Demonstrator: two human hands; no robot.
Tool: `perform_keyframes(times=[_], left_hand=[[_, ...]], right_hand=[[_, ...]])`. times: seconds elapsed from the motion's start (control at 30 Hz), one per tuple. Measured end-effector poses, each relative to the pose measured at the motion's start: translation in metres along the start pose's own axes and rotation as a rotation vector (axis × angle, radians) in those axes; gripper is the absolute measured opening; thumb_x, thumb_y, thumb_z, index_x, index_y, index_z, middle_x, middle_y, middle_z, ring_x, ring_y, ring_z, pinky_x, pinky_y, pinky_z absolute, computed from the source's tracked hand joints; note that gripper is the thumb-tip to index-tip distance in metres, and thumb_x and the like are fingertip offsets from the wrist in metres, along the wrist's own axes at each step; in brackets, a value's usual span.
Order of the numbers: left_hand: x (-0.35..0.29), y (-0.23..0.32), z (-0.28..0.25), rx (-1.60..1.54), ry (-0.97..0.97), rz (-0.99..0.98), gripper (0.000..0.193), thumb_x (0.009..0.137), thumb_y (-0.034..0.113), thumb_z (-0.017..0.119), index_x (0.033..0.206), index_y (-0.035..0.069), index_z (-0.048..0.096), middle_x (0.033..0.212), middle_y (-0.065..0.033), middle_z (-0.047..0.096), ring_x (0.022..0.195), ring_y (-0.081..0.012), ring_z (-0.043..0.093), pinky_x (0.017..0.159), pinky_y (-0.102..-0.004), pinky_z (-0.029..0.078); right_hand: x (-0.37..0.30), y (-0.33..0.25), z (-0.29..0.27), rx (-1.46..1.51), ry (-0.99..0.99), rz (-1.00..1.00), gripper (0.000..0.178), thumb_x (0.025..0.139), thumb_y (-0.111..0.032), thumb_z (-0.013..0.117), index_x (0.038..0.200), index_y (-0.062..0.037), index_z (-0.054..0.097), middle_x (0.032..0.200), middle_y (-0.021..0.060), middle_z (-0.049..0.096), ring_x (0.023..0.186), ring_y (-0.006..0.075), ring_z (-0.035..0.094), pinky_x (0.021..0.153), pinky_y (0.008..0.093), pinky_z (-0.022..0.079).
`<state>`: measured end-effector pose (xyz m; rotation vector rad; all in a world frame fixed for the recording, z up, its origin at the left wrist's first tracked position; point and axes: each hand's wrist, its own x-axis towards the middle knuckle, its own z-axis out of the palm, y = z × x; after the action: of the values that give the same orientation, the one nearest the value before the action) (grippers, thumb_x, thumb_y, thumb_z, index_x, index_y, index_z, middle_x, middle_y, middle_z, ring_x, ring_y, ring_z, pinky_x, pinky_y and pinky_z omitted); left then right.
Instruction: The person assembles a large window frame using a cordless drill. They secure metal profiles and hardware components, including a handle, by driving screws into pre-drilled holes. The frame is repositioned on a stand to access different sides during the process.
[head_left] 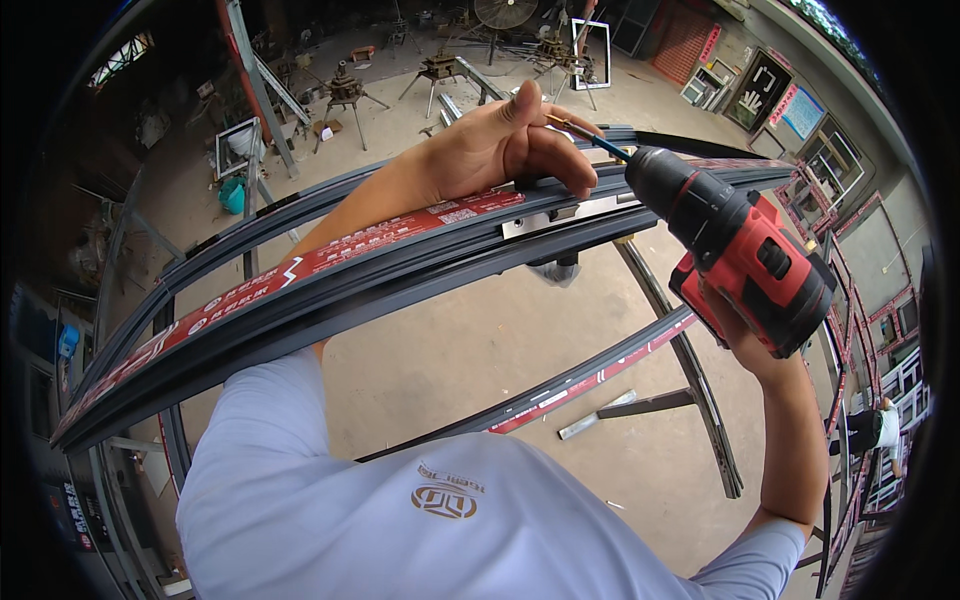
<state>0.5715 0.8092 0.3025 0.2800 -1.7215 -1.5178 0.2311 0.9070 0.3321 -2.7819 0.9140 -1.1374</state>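
Note:
My right hand (748, 335) grips a red and black cordless drill (745, 245), which points up and to the left. A thin bluish bit (600, 140) runs from its chuck to a small brass-coloured tip. My left hand (500, 150) is around that tip, thumb raised and fingers curled; what lies inside the curl is hidden. The left forearm reaches across a long dark window-frame profile (400, 250) with red printed film. A bright metal plate (570, 215) sits on the profile, just below my left fingers.
A second filmed profile (560, 395) crosses lower down, beside a dark metal support (690, 380). Tripod-legged stands (345, 90) are at the back. A teal bucket (232, 195) stands at left, and stacked frames line the right. Another person (875, 428) is at far right.

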Motion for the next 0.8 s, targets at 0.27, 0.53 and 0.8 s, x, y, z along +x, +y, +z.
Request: perform_keyframes(times=[0.27,0.53,0.8], left_hand=[[-0.002,0.005,0.007,-0.074,-0.075,-0.013,0.100,0.097,0.078,0.012,0.144,-0.003,0.048,0.116,-0.0213,0.071,0.119,-0.0268,0.066,0.110,-0.0351,0.045],[-0.005,0.007,0.008,-0.014,-0.137,0.006,0.102,0.096,0.079,0.013,0.143,-0.007,0.041,0.123,-0.0257,0.068,0.124,-0.0282,0.064,0.110,-0.0333,0.045],[-0.002,0.002,0.003,-0.064,-0.151,-0.008,0.099,0.098,0.076,0.017,0.141,-0.009,0.045,0.122,-0.0251,0.069,0.122,-0.0266,0.065,0.107,-0.0310,0.048]], right_hand=[[-0.016,-0.012,-0.073,-0.187,-0.301,0.136,0.027,0.085,-0.004,0.070,0.110,0.0000,0.063,0.090,0.0055,0.064,0.079,0.0166,0.062,0.074,0.0321,0.052],[0.014,-0.028,-0.068,-0.421,-0.473,-0.210,0.045,0.075,-0.006,0.085,0.117,-0.0062,0.070,0.109,0.0102,0.072,0.097,0.0290,0.070,0.087,0.0397,0.056],[0.068,-0.046,-0.076,-0.297,-0.659,-0.105,0.051,0.077,-0.005,0.086,0.124,-0.0069,0.066,0.109,0.0106,0.073,0.097,0.0248,0.073,0.085,0.0381,0.060]])
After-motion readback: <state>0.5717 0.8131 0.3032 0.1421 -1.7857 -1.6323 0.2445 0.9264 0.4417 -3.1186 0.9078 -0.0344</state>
